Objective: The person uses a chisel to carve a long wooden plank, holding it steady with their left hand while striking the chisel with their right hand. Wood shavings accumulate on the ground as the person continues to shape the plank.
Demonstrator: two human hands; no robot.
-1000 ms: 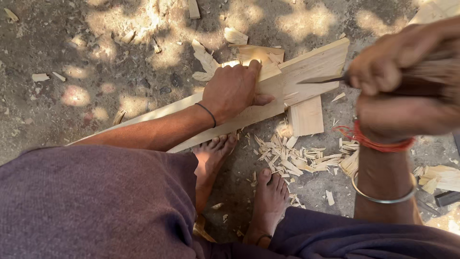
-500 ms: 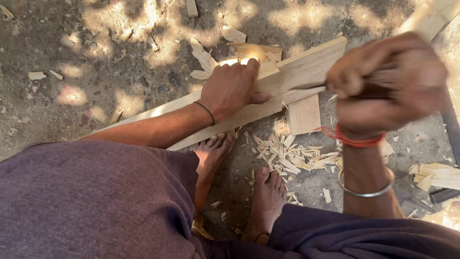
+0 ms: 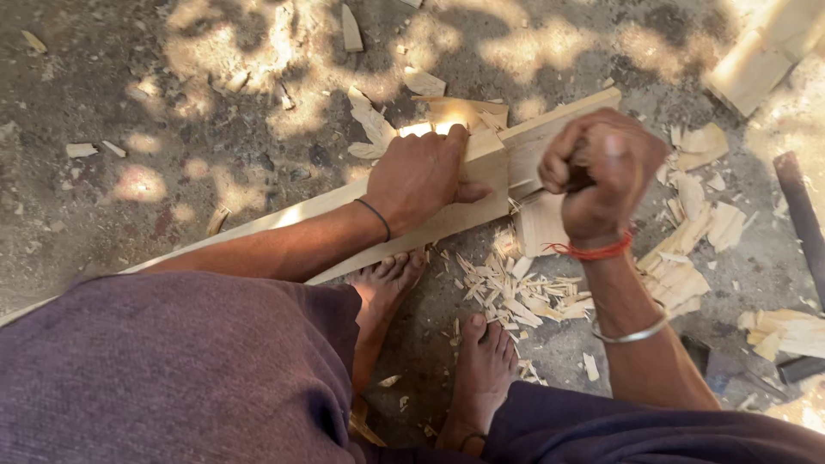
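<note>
A long pale wooden plank (image 3: 550, 133) lies slanted across the ground, resting on a wooden block (image 3: 543, 225). My left hand (image 3: 418, 178) presses flat on the plank's middle, a thin black band on its wrist. My right hand (image 3: 601, 176) is fisted around the dark handle of a cutting tool; its blade meets the plank's near edge just left of the fist. A red thread and a metal bangle circle that arm. My two bare feet (image 3: 481, 369) rest below the plank, beside a heap of wood chips (image 3: 516, 292).
More offcuts and chips (image 3: 687, 258) lie to the right on the grey dirt. A larger timber piece (image 3: 760, 56) sits at top right, a dark bar (image 3: 803, 219) at the right edge. Scattered chips dot the sun-speckled ground at top left.
My right hand has swung down and to the left with the tool, from a raised position at the right edge to the plank's edge. The left hand has stayed put on the plank.
</note>
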